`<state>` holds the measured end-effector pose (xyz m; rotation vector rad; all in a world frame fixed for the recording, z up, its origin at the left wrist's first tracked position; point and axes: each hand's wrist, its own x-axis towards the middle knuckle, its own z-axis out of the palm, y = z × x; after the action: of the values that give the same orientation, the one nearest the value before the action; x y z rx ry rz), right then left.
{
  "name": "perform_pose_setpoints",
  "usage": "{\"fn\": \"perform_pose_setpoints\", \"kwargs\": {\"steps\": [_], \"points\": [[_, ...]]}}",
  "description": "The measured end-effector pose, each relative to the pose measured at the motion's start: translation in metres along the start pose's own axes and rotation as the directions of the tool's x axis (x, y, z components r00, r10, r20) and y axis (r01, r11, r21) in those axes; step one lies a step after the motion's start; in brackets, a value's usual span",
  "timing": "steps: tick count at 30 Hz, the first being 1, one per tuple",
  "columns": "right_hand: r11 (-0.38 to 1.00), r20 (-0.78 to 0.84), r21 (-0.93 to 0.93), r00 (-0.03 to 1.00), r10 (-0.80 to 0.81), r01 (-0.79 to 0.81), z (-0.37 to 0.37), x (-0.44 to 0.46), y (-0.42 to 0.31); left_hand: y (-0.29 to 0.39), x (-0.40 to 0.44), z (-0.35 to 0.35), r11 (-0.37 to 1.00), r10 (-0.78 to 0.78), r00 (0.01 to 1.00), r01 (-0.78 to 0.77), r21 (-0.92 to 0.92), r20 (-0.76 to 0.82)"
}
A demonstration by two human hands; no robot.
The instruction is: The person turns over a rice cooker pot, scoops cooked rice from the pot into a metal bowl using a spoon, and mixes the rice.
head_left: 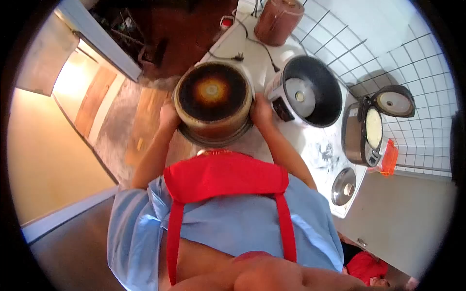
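A round metal cooking pot (212, 128) is held up in front of my chest, its dark, scorched base facing me. Around its left side my left hand (169, 116) is closed, and my right hand (262, 110) grips the opposite side near the rim. Parts of the fingers are hidden by the pot. Just right of my right hand stands an open rice cooker body (277, 99) without an inner pot, its round heating plate (299, 97) showing at the bottom.
Farther right, a second cooker (353, 133) with its lid raised holds something white. A pot lid (343, 186) lies on the white countertop (310, 145). A brown canister (279, 22), a cord's plug (238, 56) and an orange bag (390, 157) are also there. A person's red clothing (366, 266) shows lower right.
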<state>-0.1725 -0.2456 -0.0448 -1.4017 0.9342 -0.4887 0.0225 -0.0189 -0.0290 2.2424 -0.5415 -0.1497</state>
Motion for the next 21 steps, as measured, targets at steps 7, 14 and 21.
{"fn": "perform_pose_setpoints", "kwargs": {"steps": [7,14,21], "points": [[0.595,0.103,-0.661,0.840,-0.532,0.458,-0.003,-0.014,-0.053,0.022,0.006,-0.027,0.976,0.188,0.982,-0.187,-0.114,-0.006],[0.628,0.065,-0.693,0.899,-0.433,0.353,-0.003,-0.008,-0.031,0.033,-0.004,-0.023,0.983,0.160,0.985,-0.153,-0.104,0.067],[0.693,0.025,-0.640,0.910,-0.414,0.332,-0.006,0.011,0.005,0.029,-0.002,-0.011,0.996,-0.020,0.979,0.002,0.089,0.202]]}}
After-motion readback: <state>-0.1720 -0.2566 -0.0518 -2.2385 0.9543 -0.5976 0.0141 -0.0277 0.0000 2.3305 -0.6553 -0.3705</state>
